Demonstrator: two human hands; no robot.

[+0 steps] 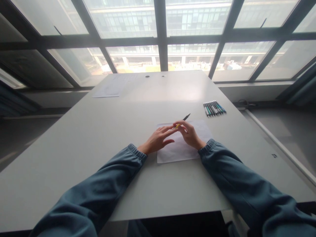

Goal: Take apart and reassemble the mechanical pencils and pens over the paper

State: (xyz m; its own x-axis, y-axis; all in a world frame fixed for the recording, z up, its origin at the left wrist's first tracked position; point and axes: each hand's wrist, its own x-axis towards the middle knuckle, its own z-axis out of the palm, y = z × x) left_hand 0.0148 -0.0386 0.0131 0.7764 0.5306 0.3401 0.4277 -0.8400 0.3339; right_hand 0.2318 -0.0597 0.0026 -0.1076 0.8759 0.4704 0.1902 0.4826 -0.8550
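Note:
A white sheet of paper [181, 149] lies on the table under both hands. Between the thumb and fingers of my right hand [189, 134] is a pen [187, 117], dark at its upper end, with yellow showing at the fingers. It slants up and to the right. My left hand [160, 136] rests at the paper's left side, fingers stretched out and thumb apart. Its fingertips reach the pen's lower end beside my right fingers; whether they touch the pen I cannot tell.
Several pens [214, 108] lie side by side in a row at the right of the white table [138, 194]. More paper sheets [108, 89] lie at the far left. Two small dark round objects [147, 76] are near the far edge, before large windows.

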